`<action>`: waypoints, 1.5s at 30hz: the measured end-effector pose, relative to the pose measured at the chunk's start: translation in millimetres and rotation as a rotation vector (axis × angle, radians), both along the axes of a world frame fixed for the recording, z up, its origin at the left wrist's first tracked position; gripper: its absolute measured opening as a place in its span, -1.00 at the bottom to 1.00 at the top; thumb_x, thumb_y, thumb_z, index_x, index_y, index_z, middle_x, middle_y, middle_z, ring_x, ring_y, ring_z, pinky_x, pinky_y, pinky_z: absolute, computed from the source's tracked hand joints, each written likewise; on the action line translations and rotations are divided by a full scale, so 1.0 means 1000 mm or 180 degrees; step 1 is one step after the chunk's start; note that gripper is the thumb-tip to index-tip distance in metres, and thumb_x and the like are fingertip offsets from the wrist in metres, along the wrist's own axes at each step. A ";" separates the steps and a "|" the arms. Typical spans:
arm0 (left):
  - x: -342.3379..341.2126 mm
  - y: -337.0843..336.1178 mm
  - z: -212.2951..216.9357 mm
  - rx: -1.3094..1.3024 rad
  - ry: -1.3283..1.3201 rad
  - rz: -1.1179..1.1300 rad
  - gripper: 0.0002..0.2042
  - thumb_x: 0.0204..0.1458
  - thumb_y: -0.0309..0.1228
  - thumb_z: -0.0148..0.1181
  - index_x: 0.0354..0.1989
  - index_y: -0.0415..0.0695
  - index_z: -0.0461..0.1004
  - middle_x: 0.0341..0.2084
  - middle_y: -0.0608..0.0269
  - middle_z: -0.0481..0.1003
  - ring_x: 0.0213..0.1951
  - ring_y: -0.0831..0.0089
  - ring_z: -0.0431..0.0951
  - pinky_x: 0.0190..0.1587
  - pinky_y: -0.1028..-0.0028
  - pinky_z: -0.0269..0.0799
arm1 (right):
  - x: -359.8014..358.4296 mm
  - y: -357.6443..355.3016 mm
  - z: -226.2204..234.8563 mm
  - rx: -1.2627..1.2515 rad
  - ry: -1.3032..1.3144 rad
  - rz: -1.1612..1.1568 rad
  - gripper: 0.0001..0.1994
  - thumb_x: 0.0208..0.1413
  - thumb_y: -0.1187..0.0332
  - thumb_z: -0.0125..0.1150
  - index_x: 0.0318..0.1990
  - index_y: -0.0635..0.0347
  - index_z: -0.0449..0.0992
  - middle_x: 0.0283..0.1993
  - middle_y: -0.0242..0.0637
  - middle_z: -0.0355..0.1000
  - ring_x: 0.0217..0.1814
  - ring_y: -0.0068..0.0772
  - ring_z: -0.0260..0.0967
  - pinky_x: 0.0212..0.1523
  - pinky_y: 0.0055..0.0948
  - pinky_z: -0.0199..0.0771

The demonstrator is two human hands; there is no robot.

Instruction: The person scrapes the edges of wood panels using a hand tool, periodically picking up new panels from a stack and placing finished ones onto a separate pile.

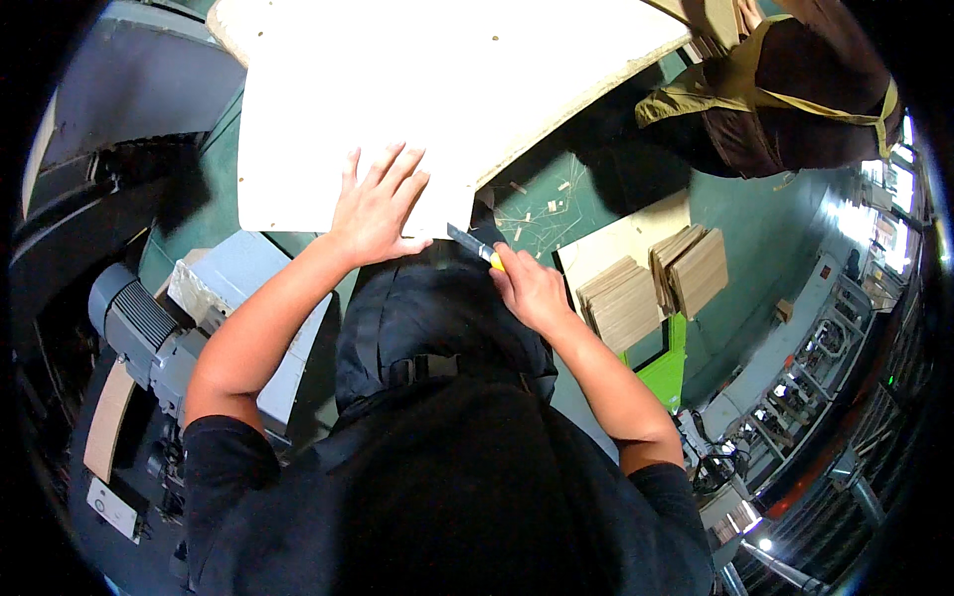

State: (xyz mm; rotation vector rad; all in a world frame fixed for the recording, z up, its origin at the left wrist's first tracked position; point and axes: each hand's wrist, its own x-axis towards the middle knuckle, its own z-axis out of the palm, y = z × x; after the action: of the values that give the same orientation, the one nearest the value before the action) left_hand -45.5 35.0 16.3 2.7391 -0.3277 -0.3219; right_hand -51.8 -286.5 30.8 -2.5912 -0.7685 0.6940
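A large white board [338, 109] lies in front of me, its near edge close to my body. My left hand [383, 204] rests flat on it near that edge, fingers spread and thumb toward the right. In my right hand [532, 286] is a utility knife [479, 246] with a yellow part showing at the grip. Its grey blade points up and left, reaching the board's near right corner. Whether the blade touches the board's edge, I cannot tell. My fingers cover most of the knife's handle.
At the upper right stands a person [785, 99] in dark clothes with a yellow-green apron. Stacks of thin wood sheets [621, 303] lie on a pale board at the right, by a bright green frame [664, 372]. A motor [134, 308] sits at the left. Scraps litter the green floor [542, 204].
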 end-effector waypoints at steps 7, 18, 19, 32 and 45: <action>0.002 -0.001 -0.001 -0.0165 -0.0051 0.0080 -0.06 -0.26 0.15 0.60 0.30 -0.14 0.44 0.54 0.08 0.19 0.61 0.09 0.04 0.55 -0.36 -0.26 | 0.043 0.017 -0.019 0.0153 -0.0591 0.0182 -0.55 0.32 0.07 0.30 0.27 0.00 0.47 -0.25 -0.19 0.51 -0.37 0.09 0.61 -0.38 0.04 0.67; 0.004 0.004 0.000 -0.0217 0.0029 0.0011 -0.09 -0.28 0.02 0.68 0.23 -0.20 0.39 0.53 -0.02 0.19 0.59 0.06 0.08 0.60 -0.24 -0.21 | 0.038 0.016 -0.012 -0.0016 -0.0477 0.0136 -0.56 0.34 0.04 0.27 0.25 -0.01 0.47 -0.20 -0.17 0.53 -0.36 0.09 0.61 -0.36 0.05 0.67; 0.003 0.006 0.002 -0.0174 0.0050 -0.0056 -0.09 -0.28 0.00 0.68 0.23 -0.20 0.39 0.53 -0.02 0.18 0.60 0.06 0.07 0.60 -0.23 -0.21 | 0.033 0.011 -0.011 -0.0055 -0.0427 0.0151 -0.56 0.34 0.04 0.27 0.26 -0.01 0.46 -0.19 -0.16 0.53 -0.36 0.10 0.61 -0.35 0.05 0.67; 0.000 0.016 -0.001 -0.0183 0.0027 -0.0275 -0.10 -0.28 -0.11 0.70 0.28 -0.16 0.38 0.53 -0.01 0.15 0.59 0.04 0.06 0.60 -0.21 -0.19 | 0.090 0.027 -0.025 0.0073 -0.0957 0.0105 -0.64 0.35 0.03 0.26 0.15 -0.02 0.48 -0.27 -0.17 0.49 -0.39 0.13 0.58 -0.42 0.07 0.63; -0.005 0.023 0.001 0.0042 0.0128 -0.0538 -0.07 -0.31 -0.14 0.68 0.32 -0.17 0.37 0.53 0.02 0.18 0.59 0.05 0.06 0.60 -0.23 -0.21 | 0.054 0.020 -0.014 -0.0004 -0.0446 0.0209 -0.65 0.37 0.04 0.23 0.13 0.00 0.43 -0.25 -0.13 0.51 -0.34 0.16 0.60 -0.35 0.09 0.67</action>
State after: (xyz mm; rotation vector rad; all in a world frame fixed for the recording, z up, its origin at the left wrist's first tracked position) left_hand -50.3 58.1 17.4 2.7192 -0.5496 -0.4245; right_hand 2.5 -266.4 16.8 -2.6479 -0.8992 0.5355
